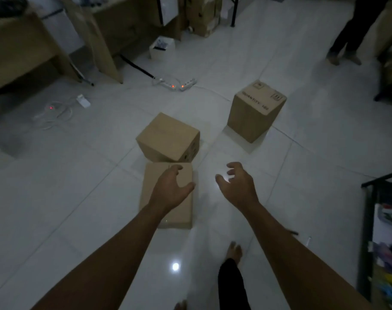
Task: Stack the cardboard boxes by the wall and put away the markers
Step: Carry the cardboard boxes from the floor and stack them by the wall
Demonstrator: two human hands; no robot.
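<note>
Head view, dim light. Both forearms run in from the bottom edge, cut off near the elbows. The left hand hovers over the nearest cardboard box, fingers spread and loosely curved, its grip loose and empty; whether it touches the box top cannot be told. It hides part of that box's lid. The right hand hangs above bare floor just beside the same box, fingers curved, holding nothing. A bright glare spot sits behind its thumb.

A second box stands tilted, touching the far end of the nearest one; small dark marks on its right face are too blurred to read. A taller box stands apart to the right, printed "QUANTITY 100" on its top, with two handling symbols that cannot be made out.

No marker can be picked out for certain; a small dark stick and a pale one lie on the floor at right, too small to identify.

The floor is glossy white tile, reflecting a lamp. Power strips with red lights and white cables lie farther off. A wooden counter fills the upper left, stacked cartons the back. Another person's legs show at the upper right, cut off. A dark shelf with blurred coloured items is at the right edge. The wearer's bare foot is below.
</note>
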